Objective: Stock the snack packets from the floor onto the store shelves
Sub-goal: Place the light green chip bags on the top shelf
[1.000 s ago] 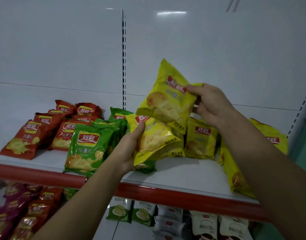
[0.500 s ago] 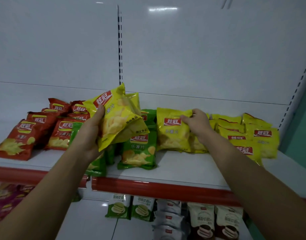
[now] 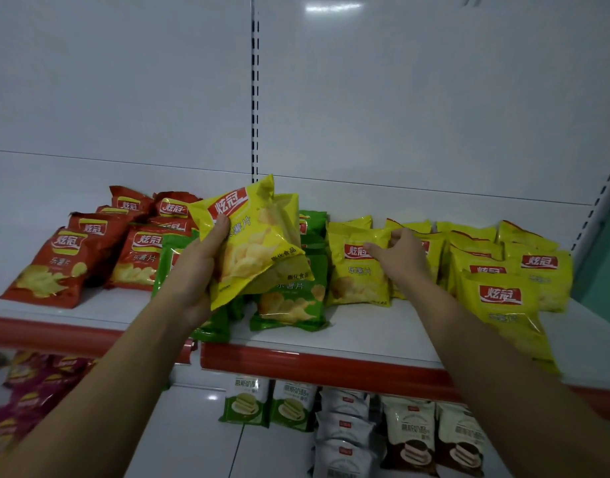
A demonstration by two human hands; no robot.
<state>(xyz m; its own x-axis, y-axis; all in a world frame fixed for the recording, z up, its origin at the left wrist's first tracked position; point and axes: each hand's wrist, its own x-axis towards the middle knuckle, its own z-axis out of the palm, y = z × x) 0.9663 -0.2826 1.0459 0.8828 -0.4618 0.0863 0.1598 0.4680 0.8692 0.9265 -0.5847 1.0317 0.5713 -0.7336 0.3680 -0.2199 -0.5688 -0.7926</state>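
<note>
From my remote seat, I watch the left hand clamp puffy, glossy yellow packets above the shelf, probably awaiting room. The right hand touches a standing packet in the yellow row, likely steadying it, though whether it pinches or merely rests there I cannot tell.

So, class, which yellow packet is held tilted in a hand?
The yellow packet gripped by the left hand, before the green packets; the yellow row to its right rests on the shelf.
</note>
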